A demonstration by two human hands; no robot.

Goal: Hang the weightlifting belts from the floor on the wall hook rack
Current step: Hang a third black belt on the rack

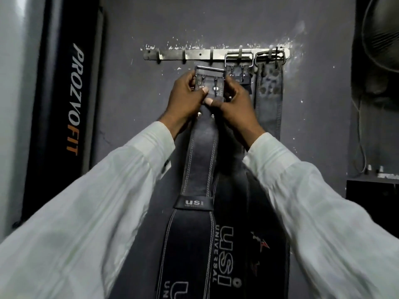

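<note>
The person holds a black leather weightlifting belt [200, 160] up against the dark grey wall [129, 93], its buckle end just below the metal wall hook rack [194, 54] and not on any hook. The left hand [185, 98] grips the left side of the belt's steel double-prong buckle [209, 71], thumb laid across the front. The right hand [235, 100] clasps the right side, its thumb pressed on the strap beneath the buckle.

The belt hangs down between the white sleeves [108, 201]. Its upper strap is narrow, with pale double stitching along both edges and two metal rivets [199, 114] under the hands. Lower down a leather keeper loop [193, 202] bears "USI" in white, and below it the belt widens into a broad back panel with more white lettering.

Two other belts hang by their buckles from the rack's two rightmost hooks: a dark one [244, 78] just beside the right hand, and a worn, mottled one [268, 100] at the far right. A black upright pad [71, 100] lettered "PROZVOFIT" stands at the left.
</note>
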